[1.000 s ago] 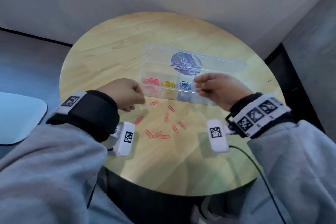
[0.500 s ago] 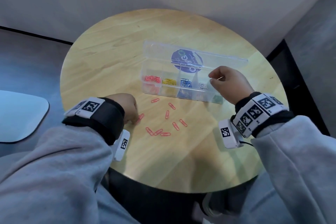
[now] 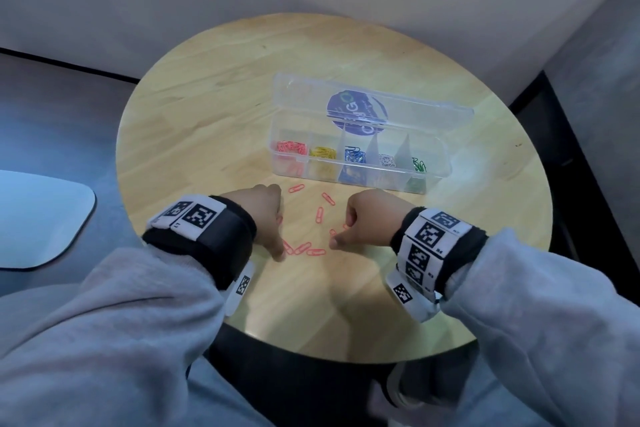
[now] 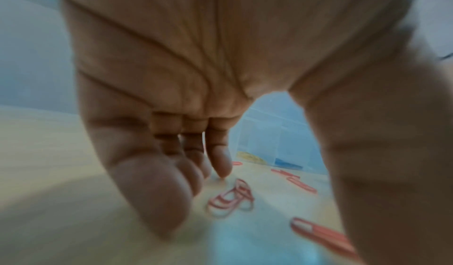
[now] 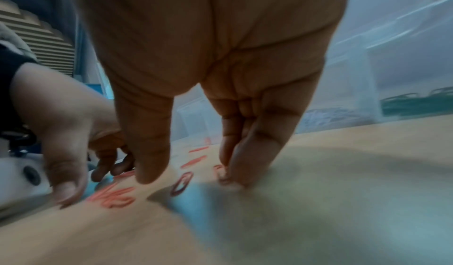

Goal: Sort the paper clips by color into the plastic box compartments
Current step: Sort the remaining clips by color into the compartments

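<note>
**Paper clips between two hands, box beyond the knuckles**

Paper clips (image 3: 319, 214), all pink-red, lie loose on the round wooden counter (image 3: 207, 121) in the gap between the two hands. One just past the left hand (image 3: 263, 215) lies nearly level, tipped slightly up toward the box; the one midway between the hands runs lengthwise away from the person; three at the left thumb tip lie end to end, crosswise. The left hand reaches down with fingers extended and the thumb apart from them, fingertips (image 4: 221, 164) at the counter beside a blurred clip; it has hold of nothing that shows. The right hand (image 3: 367, 218) likewise points its fingers down, thumb separate, fingertips (image 5: 235, 172) touching the counter at a clip; whether it pinches that clip cannot be told.

Beyond both hands stands the clear plastic box (image 3: 433, 177), lid up, its long axis crosswise. Left to right its compartments hold pink, yellow, blue, silver and green clips.
</note>
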{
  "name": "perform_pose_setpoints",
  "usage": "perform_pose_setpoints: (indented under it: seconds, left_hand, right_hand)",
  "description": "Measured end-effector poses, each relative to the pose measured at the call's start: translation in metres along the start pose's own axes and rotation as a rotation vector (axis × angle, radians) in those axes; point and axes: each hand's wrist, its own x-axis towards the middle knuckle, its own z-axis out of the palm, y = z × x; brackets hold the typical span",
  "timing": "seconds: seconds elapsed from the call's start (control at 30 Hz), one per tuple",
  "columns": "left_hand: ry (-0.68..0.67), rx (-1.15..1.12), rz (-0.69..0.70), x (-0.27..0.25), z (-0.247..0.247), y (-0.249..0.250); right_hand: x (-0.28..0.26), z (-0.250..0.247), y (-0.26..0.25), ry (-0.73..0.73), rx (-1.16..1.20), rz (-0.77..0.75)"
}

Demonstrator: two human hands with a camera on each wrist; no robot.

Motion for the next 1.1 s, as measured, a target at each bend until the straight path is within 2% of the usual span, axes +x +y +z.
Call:
perform_pose_setpoints:
  seconds: [0.37,0.53,0.7,0.93,1.1]
  left_hand:
    - [0.035,0.009,0.07,0.002,0.003,0.014]
    - [0.032,0.044,0.09,0.001,0.003,0.018]
    - [0.043,0.089,0.086,0.001,0.005,0.02]
    - [0.066,0.136,0.125,-0.002,0.007,0.026]
    - [0.065,0.159,0.15,-0.005,0.007,0.03]
  right_hand:
    - [0.003,0.001,-0.014,-0.026,-0.13,-0.064]
    - [0.002,0.002,-0.013,-0.066,-0.075,-0.059]
    - [-0.002,0.003,-0.012,-0.045,-0.025,-0.073]
    - [-0.005,0.003,-0.018,-0.096,-0.128,-0.193]
    - [-0.003,0.003,-0.014,-0.085,0.009,-0.215]
